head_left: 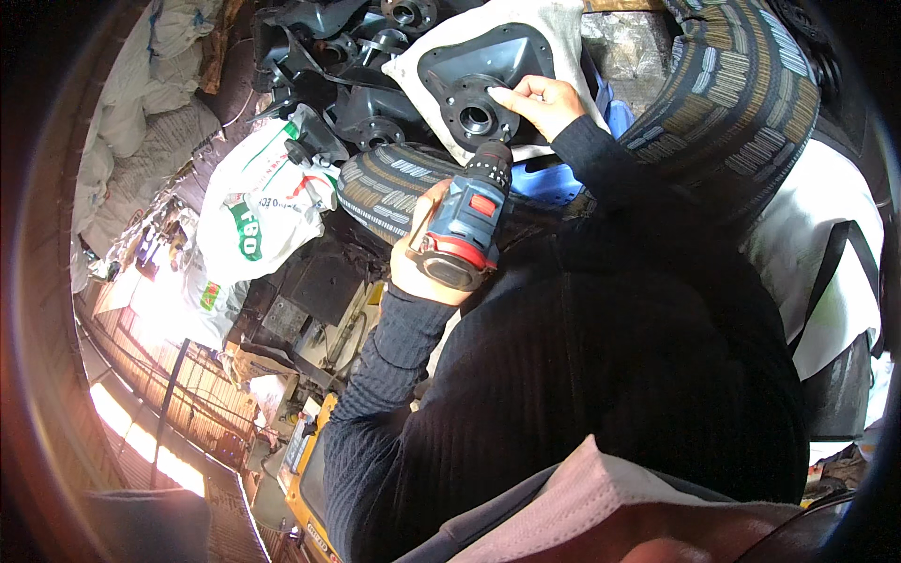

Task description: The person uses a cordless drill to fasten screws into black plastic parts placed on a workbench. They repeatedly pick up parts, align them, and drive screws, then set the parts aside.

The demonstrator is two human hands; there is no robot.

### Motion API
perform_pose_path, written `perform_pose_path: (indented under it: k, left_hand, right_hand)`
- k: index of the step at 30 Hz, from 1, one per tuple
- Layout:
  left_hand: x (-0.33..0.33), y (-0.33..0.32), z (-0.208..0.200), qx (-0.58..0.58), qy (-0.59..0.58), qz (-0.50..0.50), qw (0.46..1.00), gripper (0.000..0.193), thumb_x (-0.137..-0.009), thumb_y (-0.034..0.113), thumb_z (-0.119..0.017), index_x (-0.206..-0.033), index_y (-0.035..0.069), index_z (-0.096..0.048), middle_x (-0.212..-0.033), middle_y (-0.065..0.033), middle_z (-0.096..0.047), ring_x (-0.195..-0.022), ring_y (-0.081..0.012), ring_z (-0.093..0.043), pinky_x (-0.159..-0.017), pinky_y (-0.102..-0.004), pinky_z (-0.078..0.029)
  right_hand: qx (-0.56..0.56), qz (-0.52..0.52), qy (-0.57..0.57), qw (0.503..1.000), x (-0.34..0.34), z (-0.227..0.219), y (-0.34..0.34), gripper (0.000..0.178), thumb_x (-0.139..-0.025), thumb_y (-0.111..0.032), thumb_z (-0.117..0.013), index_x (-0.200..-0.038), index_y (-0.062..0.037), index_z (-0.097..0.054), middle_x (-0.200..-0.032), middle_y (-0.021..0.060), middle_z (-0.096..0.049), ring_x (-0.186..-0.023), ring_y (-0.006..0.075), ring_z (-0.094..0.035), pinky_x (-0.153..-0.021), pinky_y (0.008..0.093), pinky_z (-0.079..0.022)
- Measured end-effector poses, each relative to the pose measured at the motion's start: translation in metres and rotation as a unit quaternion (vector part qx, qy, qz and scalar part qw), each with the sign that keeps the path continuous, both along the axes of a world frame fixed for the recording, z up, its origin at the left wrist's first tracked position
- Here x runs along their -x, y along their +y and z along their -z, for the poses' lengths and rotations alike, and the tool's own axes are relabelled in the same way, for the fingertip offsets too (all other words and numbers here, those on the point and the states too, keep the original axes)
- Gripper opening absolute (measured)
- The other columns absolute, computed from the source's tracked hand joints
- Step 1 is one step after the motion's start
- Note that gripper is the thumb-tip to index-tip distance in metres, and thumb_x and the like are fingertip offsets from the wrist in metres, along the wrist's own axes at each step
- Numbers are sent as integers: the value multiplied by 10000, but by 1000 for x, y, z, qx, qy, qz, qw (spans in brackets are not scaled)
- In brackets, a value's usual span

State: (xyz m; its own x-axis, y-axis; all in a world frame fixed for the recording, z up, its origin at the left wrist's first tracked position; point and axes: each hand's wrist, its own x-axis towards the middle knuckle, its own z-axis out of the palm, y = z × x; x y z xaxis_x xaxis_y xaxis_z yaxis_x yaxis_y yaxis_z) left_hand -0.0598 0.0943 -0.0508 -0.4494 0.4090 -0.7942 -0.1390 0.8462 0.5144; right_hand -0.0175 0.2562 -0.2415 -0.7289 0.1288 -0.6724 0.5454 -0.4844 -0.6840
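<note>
My left hand (419, 267) is wrapped round the grip of a blue and red cordless drill (466, 220). Its black chuck points away from me, at the near rim of a round flange (454, 103). That flange, with a central hole and smaller holes round it, belongs to a black metal housing (526, 58) with a wide rimmed opening. The housing rests on a whitish cloth (563, 38) over my lap. My right hand (554, 108) is pinched, its fingertips touching the flange's upper right edge; anything between them is too small to make out.
Several similar black metal parts (371, 103) are heaped at the far left. White plastic bags (263, 202) lie to their right and nearer. Patterned fabric (732, 103) covers my legs. Something blue (546, 185) lies under the cloth. Tools and boxes (310, 310) clutter the left side.
</note>
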Motion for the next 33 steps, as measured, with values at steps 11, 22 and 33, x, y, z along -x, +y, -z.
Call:
perform_pose_path:
  k: [11,22,33]
  left_hand:
    - [1,3,12,4,121,96,988,399,-862,181,-464,-1246,91,-403,-1154,-95,-538,-989,-211,-565,-867,-373,-470]
    - [-99,-73,-16,18,172,41,984,722,-690,215,-706,-1320,133,-365,-1105,-193,-571,-993,-319,-586,-851,-375,-473]
    - [-154,-194,-42,-141,362,-410,826,444,-775,85,-628,-1209,63,-537,-1088,-75,-594,-866,-123,-576,-743,-249,-479]
  right_hand:
    - [-56,1,21,998,-1,7,-3,303,-790,-339,-701,-679,-77,-595,-562,-66,-438,-525,30,-392,-477,203,-317]
    - [-47,48,58,996,11,-5,0,305,-786,-357,-694,-732,-62,-641,-646,-17,-587,-534,58,-491,-485,215,-412]
    - [-390,-107,284,869,178,-79,-70,441,-753,-484,-673,-832,-51,-693,-717,89,-648,-694,139,-593,-638,312,-492]
